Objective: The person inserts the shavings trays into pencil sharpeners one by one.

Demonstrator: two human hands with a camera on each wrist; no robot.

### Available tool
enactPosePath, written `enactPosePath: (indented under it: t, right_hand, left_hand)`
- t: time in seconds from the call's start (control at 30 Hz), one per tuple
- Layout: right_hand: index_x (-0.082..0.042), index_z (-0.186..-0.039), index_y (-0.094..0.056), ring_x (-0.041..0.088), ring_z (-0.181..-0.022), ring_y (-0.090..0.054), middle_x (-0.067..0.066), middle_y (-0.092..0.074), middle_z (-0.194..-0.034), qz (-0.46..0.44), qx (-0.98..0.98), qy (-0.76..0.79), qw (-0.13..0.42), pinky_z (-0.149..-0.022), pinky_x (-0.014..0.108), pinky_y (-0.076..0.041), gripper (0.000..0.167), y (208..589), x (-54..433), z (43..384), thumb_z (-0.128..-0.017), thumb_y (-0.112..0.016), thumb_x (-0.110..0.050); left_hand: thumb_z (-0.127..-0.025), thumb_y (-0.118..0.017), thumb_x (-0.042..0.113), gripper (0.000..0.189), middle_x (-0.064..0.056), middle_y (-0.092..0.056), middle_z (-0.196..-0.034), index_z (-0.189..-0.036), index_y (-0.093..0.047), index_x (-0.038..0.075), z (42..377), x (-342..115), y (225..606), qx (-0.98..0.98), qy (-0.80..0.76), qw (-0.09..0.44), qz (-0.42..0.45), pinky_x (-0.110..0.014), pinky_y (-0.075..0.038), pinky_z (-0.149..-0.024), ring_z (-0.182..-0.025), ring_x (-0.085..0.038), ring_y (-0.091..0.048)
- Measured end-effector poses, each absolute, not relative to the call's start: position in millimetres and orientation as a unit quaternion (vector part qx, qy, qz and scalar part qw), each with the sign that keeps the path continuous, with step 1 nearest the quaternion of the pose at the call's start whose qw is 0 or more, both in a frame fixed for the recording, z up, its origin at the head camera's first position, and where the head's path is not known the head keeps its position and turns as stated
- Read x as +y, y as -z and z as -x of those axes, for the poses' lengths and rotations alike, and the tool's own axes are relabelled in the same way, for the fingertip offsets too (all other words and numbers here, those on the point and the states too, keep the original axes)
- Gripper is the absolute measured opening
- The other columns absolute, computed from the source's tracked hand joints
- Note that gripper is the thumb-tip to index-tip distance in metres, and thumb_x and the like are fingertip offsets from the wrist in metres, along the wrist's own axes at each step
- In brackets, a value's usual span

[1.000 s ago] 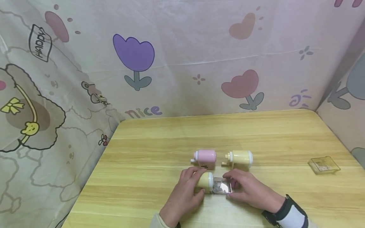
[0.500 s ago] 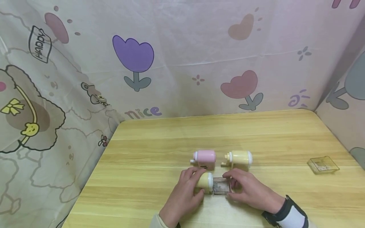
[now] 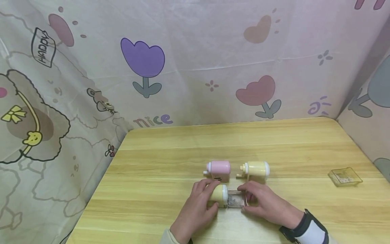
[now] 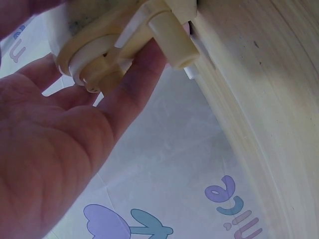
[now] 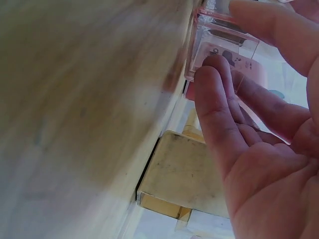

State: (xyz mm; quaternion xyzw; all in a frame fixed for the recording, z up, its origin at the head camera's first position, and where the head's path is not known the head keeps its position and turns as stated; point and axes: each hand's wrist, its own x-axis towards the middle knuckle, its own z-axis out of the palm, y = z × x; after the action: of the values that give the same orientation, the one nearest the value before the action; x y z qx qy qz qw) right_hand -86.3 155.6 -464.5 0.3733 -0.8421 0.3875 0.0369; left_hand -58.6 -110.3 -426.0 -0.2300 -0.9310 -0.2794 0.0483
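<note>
- Head view: the left hand was wrapped over a yellow sharpener lying near the front of the wooden table, its white-rimmed end facing the right hand.
- That right hand had thumb and forefinger on opposite sides of a clear drawer, pinching it right at that end; I couldn't tell whether any of it sat inside.
- Just behind stood a pink sharpener and, beside it, a spare sharpener, also yellow. A yellow tray sat well apart, toward the table's right edge.
- Left wrist view: the crank of the gripped sharpener stuck out past the left hand's fingers, one of them just beside it.
- Right wrist view: the drawer showed a pinkish rim near the thumb and fingertips, with the spare sharpener's smudged yellow body below, next to the hand.
</note>
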Motion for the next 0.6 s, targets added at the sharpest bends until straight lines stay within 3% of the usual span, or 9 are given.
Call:
enactPosePath:
  t: [0.3,0.6]
  right_hand:
    - [0.002,-0.123,-0.064,0.001,-0.086,-0.057,0.000,-0.064,-0.104,-0.367,-0.848,-0.381,0.016,-0.071,0.024,-0.058,0.049,464.4,156.6,85.4,-0.082,-0.085,-0.014]
    - [0.001,-0.124,-0.064,0.002,-0.085,-0.057,-0.002,-0.063,-0.102,-0.372,-0.846,-0.380,0.032,-0.069,0.024,-0.057,0.050,463.7,157.3,86.8,-0.081,-0.086,-0.015]
  left_hand:
    - [-0.083,-0.077,0.009,0.062,-0.002,-0.057,-0.132,-0.143,-0.059,0.013,58.3,-109.8,425.5,-0.931,0.277,0.049,0.231,-0.041,-0.056,-0.099,-0.123,-0.023,-0.051]
    - [-0.084,-0.076,0.007,0.062,-0.002,-0.057,-0.133,-0.143,-0.058,0.014,58.2,-109.7,424.0,-0.930,0.280,0.051,0.232,-0.041,-0.055,-0.098,-0.123,-0.023,-0.051]
